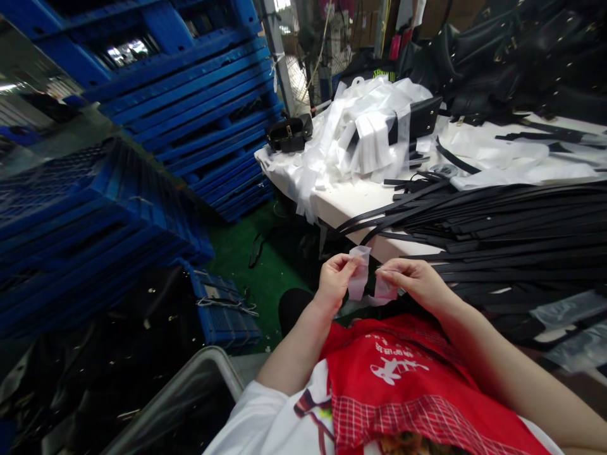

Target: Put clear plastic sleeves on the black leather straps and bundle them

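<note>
On the white table [351, 202] lie black straps [497, 221]; our left hand [334, 279] and right hand [417, 282] pinch a clear bag [359, 272] to spread it.

No wording reads clearly. The red apron [417, 398] carries white printed characters [379, 346] above a white figure [396, 370], upside down and too blurred to make out; yellow-green lettering [383, 74] on a black bag [365, 63] at the surface's far edge is too small

Blue pallets [199, 107] lean in stacks on the left. The floor [246, 253] is green. A white table [353, 202] holds black straps [521, 221] and white bags [365, 120].
</note>
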Demonstrator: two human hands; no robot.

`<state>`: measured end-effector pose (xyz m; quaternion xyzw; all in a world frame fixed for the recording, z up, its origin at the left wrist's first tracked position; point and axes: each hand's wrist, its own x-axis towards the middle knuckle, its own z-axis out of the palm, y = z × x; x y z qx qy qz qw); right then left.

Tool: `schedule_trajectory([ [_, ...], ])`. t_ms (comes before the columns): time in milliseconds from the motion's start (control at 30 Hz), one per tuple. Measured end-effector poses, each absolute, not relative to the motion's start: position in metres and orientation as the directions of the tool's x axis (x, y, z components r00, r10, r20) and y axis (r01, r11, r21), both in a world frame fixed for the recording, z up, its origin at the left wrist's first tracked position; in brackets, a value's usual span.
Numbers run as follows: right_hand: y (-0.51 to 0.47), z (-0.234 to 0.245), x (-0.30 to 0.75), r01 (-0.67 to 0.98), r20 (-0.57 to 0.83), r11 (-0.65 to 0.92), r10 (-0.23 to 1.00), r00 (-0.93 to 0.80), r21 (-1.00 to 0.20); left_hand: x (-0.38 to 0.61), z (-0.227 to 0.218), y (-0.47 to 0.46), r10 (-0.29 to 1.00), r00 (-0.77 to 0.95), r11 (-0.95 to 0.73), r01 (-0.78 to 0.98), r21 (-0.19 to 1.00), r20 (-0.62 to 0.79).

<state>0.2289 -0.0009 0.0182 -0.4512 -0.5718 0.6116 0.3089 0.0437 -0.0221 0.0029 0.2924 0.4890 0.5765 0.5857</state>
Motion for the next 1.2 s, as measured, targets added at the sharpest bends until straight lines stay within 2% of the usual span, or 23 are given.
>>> schedule_trajectory([
  [233, -0.008, 0.005, 0.224, 0.15, -0.249, -0.212, 0.917, -0.311, -0.966, 0.044, 0.001, -0.025, 0.967, -0.121, 0.157, -0.403, 0.902, -0.223],
  [333, -0.008, 0.0, 0.223, 0.198, -0.147, -0.082, 0.927, -0.344, -0.977, 0.045, 0.001, -0.027, 0.969, -0.12, 0.152, -0.396, 0.906, -0.215],
  [433, -0.01, -0.004, 0.22, 0.244, -0.065, 0.066, 0.868, -0.492, -0.968, 0.047, 0.002, -0.028, 0.973, -0.092, 0.162, -0.384, 0.909, -0.212],
  [567, -0.018, -0.009, 0.214, 0.288, -0.182, -0.009, 0.795, -0.579, -0.958, 0.046, 0.003, -0.028, 0.985, -0.024, 0.155, -0.286, 0.946, -0.169],
  [700, -0.022, -0.012, 0.211, 0.326, -0.162, 0.034, 0.816, -0.555, -0.945, 0.042, 0.002, -0.024, 0.989, -0.039, 0.132, -0.171, 0.976, -0.141],
  [833, -0.021, -0.011, 0.212, 0.318, -0.149, 0.032, 0.835, -0.529, -0.947, 0.043, -0.001, -0.021, 0.99, -0.037, 0.127, -0.195, 0.973, -0.136],
  [900, -0.019, -0.009, 0.212, 0.297, -0.109, 0.046, 0.868, -0.485, -0.954, 0.044, -0.001, -0.022, 0.996, -0.038, 0.069, -0.186, 0.98, -0.077],
  [1033, -0.012, -0.003, 0.217, 0.268, -0.045, 0.05, 0.94, -0.337, -0.962, 0.042, 0.002, -0.033, 0.965, -0.184, -0.197, -0.029, 0.98, 0.189],
  [1100, -0.008, -0.001, 0.221, 0.292, -0.034, 0.062, 0.949, -0.313, -0.954, 0.04, 0.005, -0.039, 0.96, -0.116, -0.252, 0.055, 0.966, 0.257],
  [1200, -0.004, -0.003, 0.224, 0.311, 0.022, 0.137, 0.937, -0.347, -0.94, 0.038, 0.012, -0.042, 0.952, 0.211, -0.235, 0.045, 0.971, 0.221],
])
